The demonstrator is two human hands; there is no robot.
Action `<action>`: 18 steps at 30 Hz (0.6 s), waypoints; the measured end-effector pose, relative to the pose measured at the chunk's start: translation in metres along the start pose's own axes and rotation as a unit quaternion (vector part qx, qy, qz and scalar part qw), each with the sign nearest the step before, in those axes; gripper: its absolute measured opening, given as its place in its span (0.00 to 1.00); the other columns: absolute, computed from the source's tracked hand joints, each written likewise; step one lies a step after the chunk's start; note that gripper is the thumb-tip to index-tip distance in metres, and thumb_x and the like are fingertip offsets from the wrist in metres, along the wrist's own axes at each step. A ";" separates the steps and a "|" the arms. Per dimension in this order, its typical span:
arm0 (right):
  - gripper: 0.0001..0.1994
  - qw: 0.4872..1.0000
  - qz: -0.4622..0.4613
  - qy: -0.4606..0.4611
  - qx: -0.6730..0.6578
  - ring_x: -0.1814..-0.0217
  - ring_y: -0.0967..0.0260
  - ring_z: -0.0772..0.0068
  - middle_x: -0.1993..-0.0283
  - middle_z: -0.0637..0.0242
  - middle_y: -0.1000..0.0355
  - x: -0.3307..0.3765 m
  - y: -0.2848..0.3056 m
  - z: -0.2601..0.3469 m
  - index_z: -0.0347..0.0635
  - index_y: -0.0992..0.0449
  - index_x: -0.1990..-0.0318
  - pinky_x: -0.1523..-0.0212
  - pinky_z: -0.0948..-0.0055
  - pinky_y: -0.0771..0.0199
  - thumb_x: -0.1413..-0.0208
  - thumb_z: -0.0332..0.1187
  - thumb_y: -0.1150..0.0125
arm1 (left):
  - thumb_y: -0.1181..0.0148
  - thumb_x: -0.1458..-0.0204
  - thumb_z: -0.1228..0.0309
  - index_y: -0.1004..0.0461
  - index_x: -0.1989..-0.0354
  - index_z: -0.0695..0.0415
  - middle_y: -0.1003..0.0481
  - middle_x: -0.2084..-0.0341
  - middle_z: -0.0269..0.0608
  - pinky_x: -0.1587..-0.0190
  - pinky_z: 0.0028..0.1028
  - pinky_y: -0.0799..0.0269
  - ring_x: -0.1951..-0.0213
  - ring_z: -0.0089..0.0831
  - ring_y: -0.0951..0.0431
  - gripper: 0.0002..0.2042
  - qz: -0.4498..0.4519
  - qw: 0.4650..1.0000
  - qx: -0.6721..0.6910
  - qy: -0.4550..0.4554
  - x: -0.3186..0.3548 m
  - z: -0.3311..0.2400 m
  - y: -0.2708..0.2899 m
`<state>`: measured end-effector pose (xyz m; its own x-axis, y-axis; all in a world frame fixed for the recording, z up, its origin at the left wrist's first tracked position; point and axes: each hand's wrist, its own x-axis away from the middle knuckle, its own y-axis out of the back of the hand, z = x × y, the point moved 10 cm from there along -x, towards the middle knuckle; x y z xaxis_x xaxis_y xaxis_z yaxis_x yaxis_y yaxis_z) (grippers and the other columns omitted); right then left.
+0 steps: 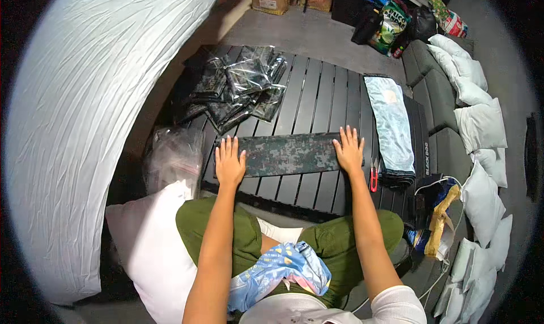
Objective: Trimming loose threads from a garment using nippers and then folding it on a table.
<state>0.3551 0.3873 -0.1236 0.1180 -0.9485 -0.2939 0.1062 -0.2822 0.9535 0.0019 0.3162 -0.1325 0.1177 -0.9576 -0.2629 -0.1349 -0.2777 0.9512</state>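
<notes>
A folded strip of dark digital-camouflage fabric lies flat across the black slatted table in front of me. My left hand rests palm down on its left end, fingers stretched out. On the right end lies my right hand, equally flat with its fingers spread. Beyond the fabric, to the left, is a heap of camouflage packs in clear plastic. Right of my right hand, red-handled snips lie beside a light blue cloth, which tops a stack of dark folded fabric.
Clear plastic bags lie at the table's left. A large white sheet hangs there, with a white pillow near my left leg. A grey sofa with several white pillows lines the right. Cardboard boxes stand at the back.
</notes>
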 end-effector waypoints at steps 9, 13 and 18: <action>0.23 0.934 0.020 -0.350 -0.073 0.46 0.49 0.50 0.48 0.58 0.42 0.035 0.012 -0.094 0.44 0.29 0.60 0.48 0.56 0.48 0.61 0.49 0.39 | 0.60 0.46 0.60 0.46 0.43 0.55 0.50 0.42 0.47 0.40 0.38 0.60 0.40 0.41 0.53 0.23 -0.054 0.997 0.056 -0.027 0.003 -0.018 0.021; 0.19 0.932 0.047 -0.329 -0.142 0.58 0.37 0.51 0.62 0.54 0.32 0.031 0.002 -0.105 0.41 0.27 0.69 0.56 0.59 0.38 0.65 0.46 0.38 | 0.60 0.46 0.61 0.44 0.44 0.56 0.50 0.42 0.50 0.40 0.39 0.58 0.40 0.44 0.53 0.22 -0.057 0.991 0.107 -0.063 0.003 -0.057 0.031; 0.15 0.925 -0.032 -0.273 -0.262 0.69 0.33 0.51 0.74 0.51 0.31 0.022 0.018 -0.106 0.36 0.30 0.74 0.67 0.63 0.34 0.64 0.40 0.40 | 0.62 0.44 0.62 0.39 0.48 0.60 0.43 0.46 0.51 0.43 0.37 0.51 0.43 0.45 0.46 0.19 -0.014 0.948 0.314 -0.059 0.007 -0.119 0.023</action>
<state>0.4648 0.3762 -0.1197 -0.4061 -0.9039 -0.1344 0.5760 -0.3674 0.7302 0.1161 0.3122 -0.0929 0.0238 -0.9409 -0.3378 -0.6964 -0.2580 0.6696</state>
